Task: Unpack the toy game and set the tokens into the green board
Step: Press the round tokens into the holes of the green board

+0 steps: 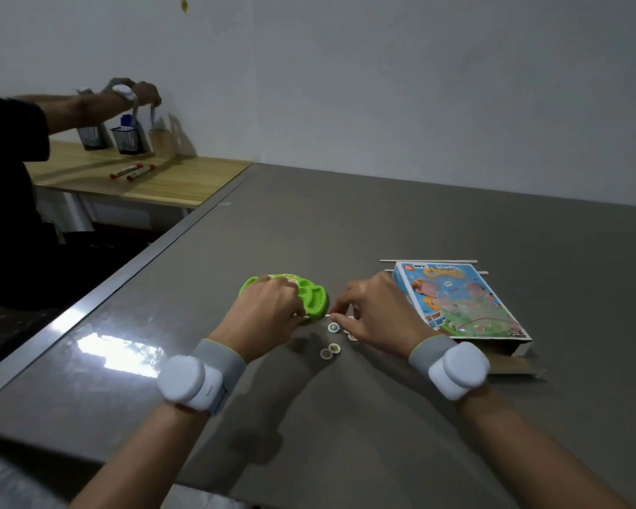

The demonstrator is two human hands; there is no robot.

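Spanning most of the view, the grey table (pixel 419 222) carries the game box (pixel 456 299) flat toward its right edge. Mid-table, the stiff, light green board (pixel 314 299) lies long axis leftward under the left hand (pixel 268 306), grip unclear. The right hand (pixel 375 310) pinches something small and pale; loose tokens (pixel 333 327), best edge-pinched, lie just beside it.

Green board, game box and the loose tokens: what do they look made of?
Green board: moulded plastic, glossy, with formed wells. Game box: printed cardboard; brown raw flap shows at its open end. Tokens: small flat discs with pale rims, probably card or plastic; too small to tell.
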